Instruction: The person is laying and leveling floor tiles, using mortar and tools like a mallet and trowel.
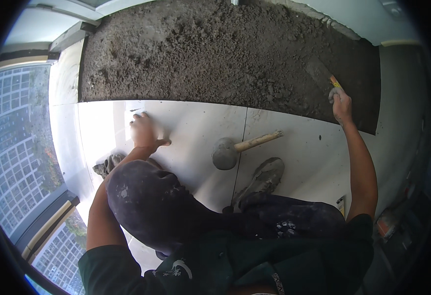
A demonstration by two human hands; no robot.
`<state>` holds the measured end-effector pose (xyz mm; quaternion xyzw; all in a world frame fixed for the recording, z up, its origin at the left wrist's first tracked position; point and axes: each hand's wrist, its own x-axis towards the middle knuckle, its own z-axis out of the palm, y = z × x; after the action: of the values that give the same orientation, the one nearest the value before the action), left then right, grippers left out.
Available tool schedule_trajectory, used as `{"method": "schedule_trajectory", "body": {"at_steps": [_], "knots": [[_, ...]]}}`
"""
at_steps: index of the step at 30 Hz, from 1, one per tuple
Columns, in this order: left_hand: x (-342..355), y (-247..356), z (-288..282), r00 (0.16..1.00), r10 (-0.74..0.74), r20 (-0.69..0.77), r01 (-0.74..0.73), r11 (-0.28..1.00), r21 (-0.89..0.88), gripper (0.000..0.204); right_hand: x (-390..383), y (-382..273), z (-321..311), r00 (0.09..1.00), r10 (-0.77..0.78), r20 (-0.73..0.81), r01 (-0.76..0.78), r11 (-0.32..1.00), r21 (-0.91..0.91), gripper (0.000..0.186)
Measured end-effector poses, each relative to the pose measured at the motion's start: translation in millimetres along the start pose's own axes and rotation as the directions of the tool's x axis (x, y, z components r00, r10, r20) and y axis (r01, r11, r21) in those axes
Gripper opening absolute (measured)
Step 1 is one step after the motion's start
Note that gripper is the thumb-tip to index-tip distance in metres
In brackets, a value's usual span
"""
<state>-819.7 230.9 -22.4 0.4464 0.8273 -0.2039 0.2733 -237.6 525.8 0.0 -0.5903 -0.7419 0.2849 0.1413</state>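
My right hand [342, 104] is closed round the yellow and orange handle of a trowel [318, 71]. The trowel's flat grey blade lies against the dark mortar bed [191, 54] at its right end, where the surface looks smoother. On the left, my left hand [144, 132] rests on a pale floor tile [191, 120] with its fingers spread and holds nothing; glare washes out part of it. A mallet [225, 154] with a round grey head and a wooden handle lies on the tiles between my hands, close to my right shoe.
My shoes [268, 176] and bent knees take up the near tiles. A window [16, 123] with tall buildings outside runs along the left. Walls border the mortar at the back and right. At the lower right, an orange object [386, 227] stands in shadow.
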Motion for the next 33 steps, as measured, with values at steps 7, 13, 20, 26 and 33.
{"method": "schedule_trajectory", "body": {"at_steps": [7, 13, 20, 26, 33], "knots": [[-3, 0, -6, 1.000, 0.020, -0.014, -0.020, 1.000, -0.009, 0.146, 3, -30, 7, 1.000, -0.003, 0.020, 0.004, 0.999, -0.045, 0.022], [-5, 1, -7, 1.000, 0.015, -0.005, -0.015, 1.000, -0.021, 0.146, 12, -44, 14, 1.000, 0.003, 0.025, -0.002, 0.999, -0.034, 0.021], [-6, -4, -9, 1.000, -0.016, -0.006, 0.016, 0.999, -0.049, 0.149, 18, -67, 30, 0.994, -0.085, 0.076, 0.096, 0.983, -0.157, 0.021], [-6, 1, -11, 1.000, 0.017, 0.024, -0.016, 0.999, -0.050, 0.147, 19, -73, 36, 0.990, -0.088, 0.113, 0.112, 0.967, -0.227, 0.022], [-8, -5, -8, 1.000, 0.025, 0.012, -0.025, 0.999, -0.048, 0.147, 13, -112, 51, 0.994, -0.016, 0.107, 0.045, 0.961, -0.273, 0.035]]}}
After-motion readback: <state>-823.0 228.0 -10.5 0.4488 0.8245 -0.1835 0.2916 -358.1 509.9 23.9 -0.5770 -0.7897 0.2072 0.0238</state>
